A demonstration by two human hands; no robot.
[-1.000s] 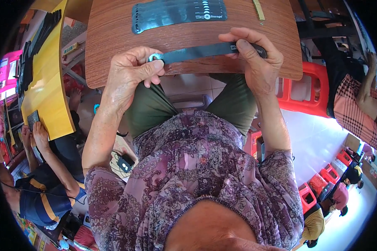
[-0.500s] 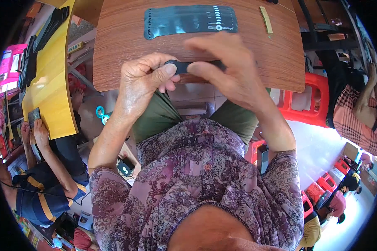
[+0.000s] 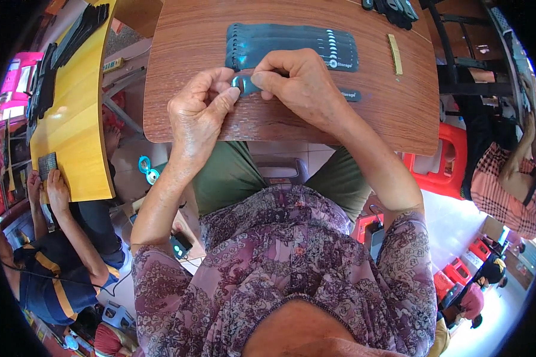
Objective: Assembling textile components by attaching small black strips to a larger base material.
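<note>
My left hand (image 3: 198,112) pinches one end of a dark storage strap (image 3: 248,87) between thumb and fingers, at the near part of the table. My right hand (image 3: 298,83) is closed on the same strap just beside it, thumb and forefinger together. The strap runs on under my right hand, and its far end shows to the right with pale print on it. Beyond my hands lies a row of overlapping dark straps (image 3: 274,38), laid side by side with white marks in line. Part of that row is hidden by my right hand.
A thin yellowish strip (image 3: 395,55) lies on the brown wooden table (image 3: 178,47), right of the strap row. More dark straps (image 3: 396,12) sit at its far right corner. Left is a yellow table (image 3: 80,131) where another person's hands (image 3: 56,189) work. A red stool (image 3: 443,163) stands right.
My right hand has come down from raised, spread and blurred to a pinch on the strap. The view has shifted, so the table sits lower and more of the strap row shows.
</note>
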